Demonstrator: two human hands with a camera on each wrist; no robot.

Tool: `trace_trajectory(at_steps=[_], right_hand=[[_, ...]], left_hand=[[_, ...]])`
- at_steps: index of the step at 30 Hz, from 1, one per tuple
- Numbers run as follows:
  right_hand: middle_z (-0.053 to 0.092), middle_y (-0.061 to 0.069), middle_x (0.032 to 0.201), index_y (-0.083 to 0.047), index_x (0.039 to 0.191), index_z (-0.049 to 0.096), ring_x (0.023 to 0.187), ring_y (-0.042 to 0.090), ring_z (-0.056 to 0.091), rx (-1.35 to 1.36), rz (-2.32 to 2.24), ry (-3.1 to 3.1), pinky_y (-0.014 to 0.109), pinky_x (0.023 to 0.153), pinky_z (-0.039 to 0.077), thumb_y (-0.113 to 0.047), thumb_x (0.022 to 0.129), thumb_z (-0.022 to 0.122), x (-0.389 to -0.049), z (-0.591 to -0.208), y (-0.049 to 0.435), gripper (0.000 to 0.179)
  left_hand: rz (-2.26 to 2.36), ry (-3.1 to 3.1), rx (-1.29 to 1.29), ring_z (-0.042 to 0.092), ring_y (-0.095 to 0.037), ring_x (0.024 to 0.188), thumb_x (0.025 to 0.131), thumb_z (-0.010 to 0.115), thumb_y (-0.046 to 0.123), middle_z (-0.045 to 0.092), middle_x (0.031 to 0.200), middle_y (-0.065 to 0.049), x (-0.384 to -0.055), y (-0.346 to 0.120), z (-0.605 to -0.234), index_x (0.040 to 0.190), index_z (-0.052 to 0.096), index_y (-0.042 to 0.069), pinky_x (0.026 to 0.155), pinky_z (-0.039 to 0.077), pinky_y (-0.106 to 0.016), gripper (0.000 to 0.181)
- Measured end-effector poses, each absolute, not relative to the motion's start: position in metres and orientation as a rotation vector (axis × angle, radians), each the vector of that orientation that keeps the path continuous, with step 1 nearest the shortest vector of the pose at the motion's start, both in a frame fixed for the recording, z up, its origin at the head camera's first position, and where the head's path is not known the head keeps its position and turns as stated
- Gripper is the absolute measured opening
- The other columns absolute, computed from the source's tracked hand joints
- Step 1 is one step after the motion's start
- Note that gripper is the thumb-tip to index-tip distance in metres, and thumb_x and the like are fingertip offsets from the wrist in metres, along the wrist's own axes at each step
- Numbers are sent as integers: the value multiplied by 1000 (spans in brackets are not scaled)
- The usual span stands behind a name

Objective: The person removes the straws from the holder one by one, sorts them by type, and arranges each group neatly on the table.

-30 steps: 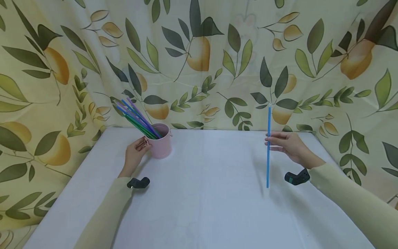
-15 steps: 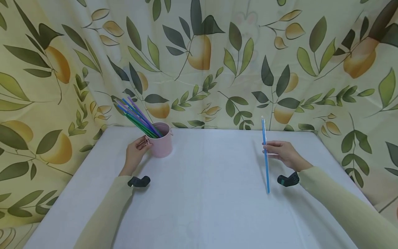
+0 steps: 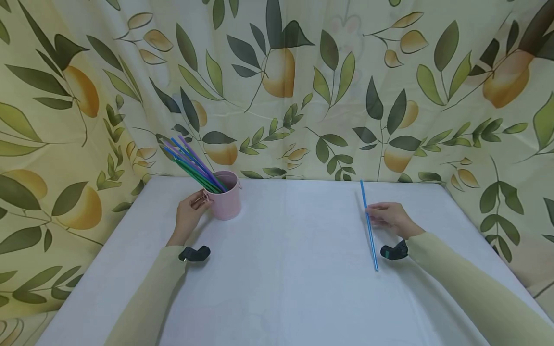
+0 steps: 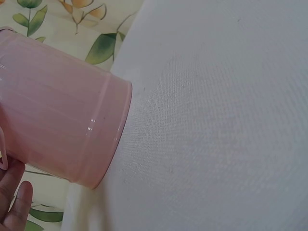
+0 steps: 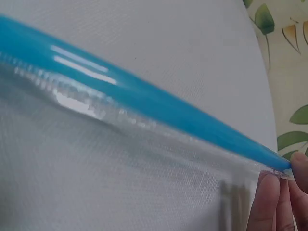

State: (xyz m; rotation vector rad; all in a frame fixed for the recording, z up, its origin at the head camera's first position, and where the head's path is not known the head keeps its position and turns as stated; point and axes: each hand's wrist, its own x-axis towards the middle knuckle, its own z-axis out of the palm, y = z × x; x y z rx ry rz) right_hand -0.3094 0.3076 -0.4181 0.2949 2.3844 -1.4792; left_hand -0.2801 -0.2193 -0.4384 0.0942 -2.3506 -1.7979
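A small pink bucket [image 3: 227, 204] stands upright toward the back left of the table. Several purple, blue and green straws [image 3: 195, 166] lean leftward out of it. My left hand [image 3: 190, 211] holds the bucket at its left side by the handle [image 4: 2, 151]. On the right, my right hand [image 3: 391, 218] pinches a blue straw [image 3: 371, 240] between thumb and fingers near its middle. This straw slants over the table, top end away and to the left. In the right wrist view a clear plastic wrapper [image 5: 91, 103] runs along it.
A white cloth [image 3: 281, 264] covers the table. Behind it and at both sides hangs a curtain [image 3: 277, 120] printed with leaves and yellow fruit. Each wrist wears a small black camera [image 3: 195, 253], just below the hand.
My right hand has lowered and come nearer, slightly leftward, with the straw. The straw has gone from near vertical to slanting, its top dropping. My left hand and the bucket have stayed put.
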Motion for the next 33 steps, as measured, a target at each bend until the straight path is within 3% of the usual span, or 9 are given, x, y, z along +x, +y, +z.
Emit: trace_trajectory(at_steps=[18,33], right_hand=[[62,-8,71,12,125,50,63,4,62,344,-1462,2398,19,65,58,-12,90,62,-315,-432,310,44],[64,-9,71,11,122,53,65,5,61,266,-1316,2479,18,64,57,-16,90,63,-319,-434,309,44]], left_hand=[[-1742,-2365,79,53,-28,124,88,65,18,51,138,-16,-285,-222,-446,136,47,2,88,48,-8,53],[-1752,-2359,85,53,-26,124,87,66,18,50,139,-16,-286,-222,-446,135,48,1,87,48,-7,54]])
